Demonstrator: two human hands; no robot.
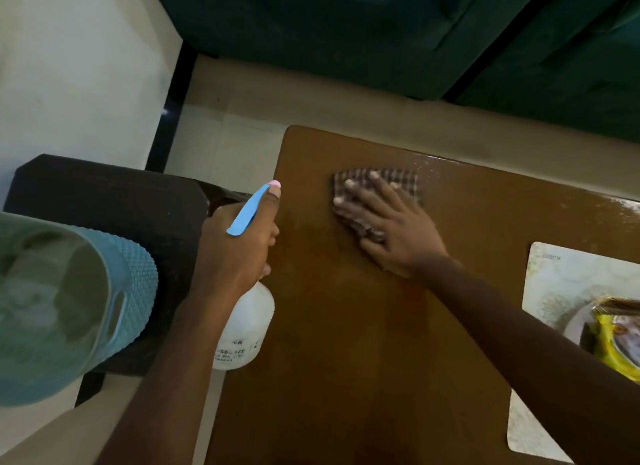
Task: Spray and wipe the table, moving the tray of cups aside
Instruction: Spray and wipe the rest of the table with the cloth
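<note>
1. Right grip (391, 229), fingers flat, presses a checked brown cloth (398, 178) onto the brown wooden worktop (346, 343).
2. Left grip (235, 246) clasps a white plastic spray bottle (247, 322) — blue trigger.
3. Pale rectangular tray (554, 274) at the worktop's right edge; teal plastic basket (86, 291) left.

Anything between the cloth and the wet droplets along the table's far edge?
Nothing visible. The right hand presses the checked cloth flat, right beside the droplets on the far edge; only bare table lies between. The pale mat sits nearer on the right, off that path.
</note>
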